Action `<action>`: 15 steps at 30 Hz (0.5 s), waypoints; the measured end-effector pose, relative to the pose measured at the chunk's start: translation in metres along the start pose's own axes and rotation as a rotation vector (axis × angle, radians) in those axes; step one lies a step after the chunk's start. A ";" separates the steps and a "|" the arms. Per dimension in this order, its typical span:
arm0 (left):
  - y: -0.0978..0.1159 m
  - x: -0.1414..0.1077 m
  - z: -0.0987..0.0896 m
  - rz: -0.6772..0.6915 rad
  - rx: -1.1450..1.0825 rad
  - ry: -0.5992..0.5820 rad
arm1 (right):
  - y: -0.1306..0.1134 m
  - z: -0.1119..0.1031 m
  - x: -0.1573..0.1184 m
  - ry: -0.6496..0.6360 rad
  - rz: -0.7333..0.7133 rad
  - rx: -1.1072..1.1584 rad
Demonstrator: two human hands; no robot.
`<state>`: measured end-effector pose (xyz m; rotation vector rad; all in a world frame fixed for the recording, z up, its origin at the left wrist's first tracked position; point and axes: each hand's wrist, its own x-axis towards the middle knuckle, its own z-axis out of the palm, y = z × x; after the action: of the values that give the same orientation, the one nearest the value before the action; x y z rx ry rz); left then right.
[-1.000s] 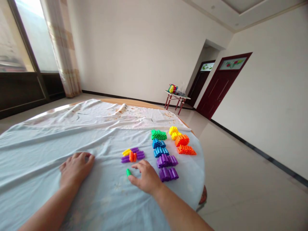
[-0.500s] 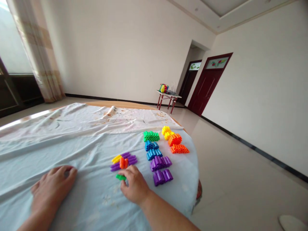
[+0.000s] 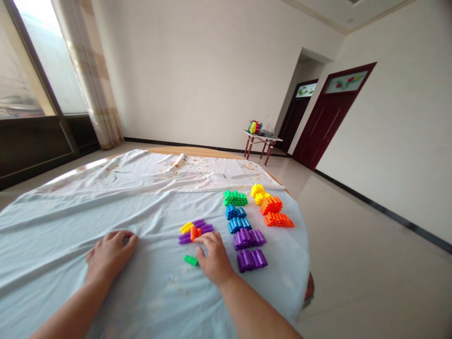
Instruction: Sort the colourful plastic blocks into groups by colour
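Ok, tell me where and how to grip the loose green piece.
Probably pinch the green piece across its long sides at mid-length, from above right: it lies elongated on the cloth, narrower across, with the right hand just rightward.

Pale walls [image 3: 176, 70], red door [image 3: 326, 121], glossy floor [image 3: 356, 249]

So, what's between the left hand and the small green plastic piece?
Just pale blue tablecloth between the left hand and the green piece; the head view shows it.
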<state>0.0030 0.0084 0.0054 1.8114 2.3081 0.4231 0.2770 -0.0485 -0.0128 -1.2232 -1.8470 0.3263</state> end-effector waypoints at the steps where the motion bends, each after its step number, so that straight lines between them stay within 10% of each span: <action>1: 0.000 0.002 -0.001 0.001 0.004 -0.016 | 0.002 0.000 0.000 0.009 -0.007 -0.028; 8: 0.004 0.017 -0.004 0.042 0.039 -0.125 | 0.012 0.013 -0.005 -0.082 -0.061 -0.252; 15: 0.011 -0.010 0.009 0.061 0.081 0.027 | 0.010 0.014 -0.003 -0.059 -0.093 -0.217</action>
<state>0.0185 0.0021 0.0005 1.9293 2.3242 0.3701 0.2723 -0.0425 -0.0288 -1.2780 -2.0239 0.1130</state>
